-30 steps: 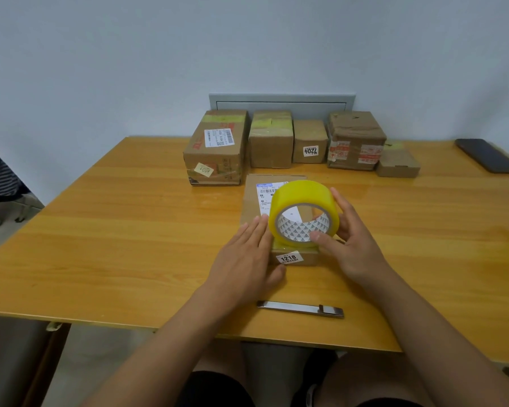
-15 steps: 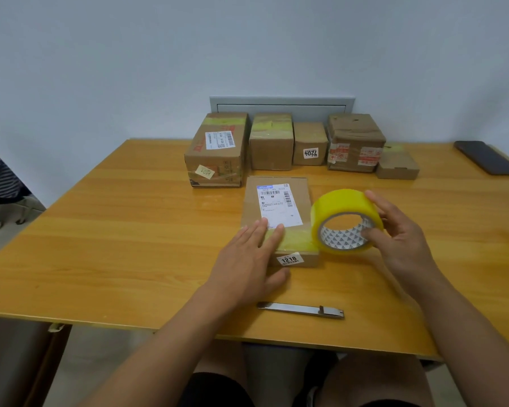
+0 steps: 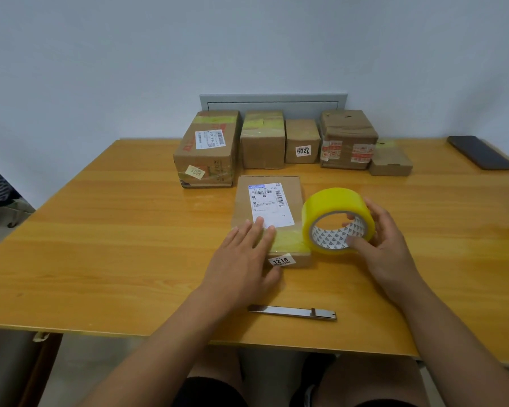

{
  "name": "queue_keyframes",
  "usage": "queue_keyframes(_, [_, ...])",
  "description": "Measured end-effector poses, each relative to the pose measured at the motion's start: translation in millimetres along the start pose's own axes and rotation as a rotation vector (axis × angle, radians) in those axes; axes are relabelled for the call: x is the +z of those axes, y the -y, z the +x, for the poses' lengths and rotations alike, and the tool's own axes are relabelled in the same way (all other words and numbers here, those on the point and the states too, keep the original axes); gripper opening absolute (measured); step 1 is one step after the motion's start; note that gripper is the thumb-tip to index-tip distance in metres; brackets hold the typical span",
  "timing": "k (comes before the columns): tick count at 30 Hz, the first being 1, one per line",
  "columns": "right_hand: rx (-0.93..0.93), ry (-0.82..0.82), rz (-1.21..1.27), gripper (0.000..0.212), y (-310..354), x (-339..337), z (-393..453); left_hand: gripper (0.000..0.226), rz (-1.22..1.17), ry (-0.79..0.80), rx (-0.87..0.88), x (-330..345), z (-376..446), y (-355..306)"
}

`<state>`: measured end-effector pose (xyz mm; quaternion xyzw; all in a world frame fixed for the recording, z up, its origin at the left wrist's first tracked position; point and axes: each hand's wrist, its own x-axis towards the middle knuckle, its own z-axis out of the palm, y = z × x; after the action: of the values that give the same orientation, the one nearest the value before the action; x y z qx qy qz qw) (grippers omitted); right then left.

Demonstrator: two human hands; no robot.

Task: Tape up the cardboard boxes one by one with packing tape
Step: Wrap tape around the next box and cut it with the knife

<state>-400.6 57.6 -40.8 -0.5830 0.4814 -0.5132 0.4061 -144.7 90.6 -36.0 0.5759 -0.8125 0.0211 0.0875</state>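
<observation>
One glossy yellow tape roll (image 3: 337, 220) beside matte cardboard box (image 3: 269, 218).

1. I see a flat cardboard box (image 3: 269, 201) lying in the middle of the table, with a white shipping label on its top and a small sticker "1218" on its near side.
2. A strip of yellow tape (image 3: 288, 243) lies across the near end of the top of this box and reaches its right edge.
3. The tape roll (image 3: 334, 207) is yellow and wide, with a patterned inner core. It stands on its edge just beside the right side of the box, its hole towards me.
4. Five other cardboard boxes (image 3: 263, 142) stand in a row at the far edge; some carry yellow tape on top.
</observation>
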Motion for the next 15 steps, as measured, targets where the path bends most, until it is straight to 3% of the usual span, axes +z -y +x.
queue_keyframes(6, [0.022, 0.054, -0.060, 0.084, -3.6, 0.8, -2.5, 0.072, 0.014, -0.042, 0.066, 3.2, 7.1, -18.1])
queue_keyframes(15, [-0.013, 0.036, -0.114, 0.083, 1.5, 4.7, -3.1, 0.063, 0.026, -0.011, 0.128, 10.0, 16.5, -24.6])
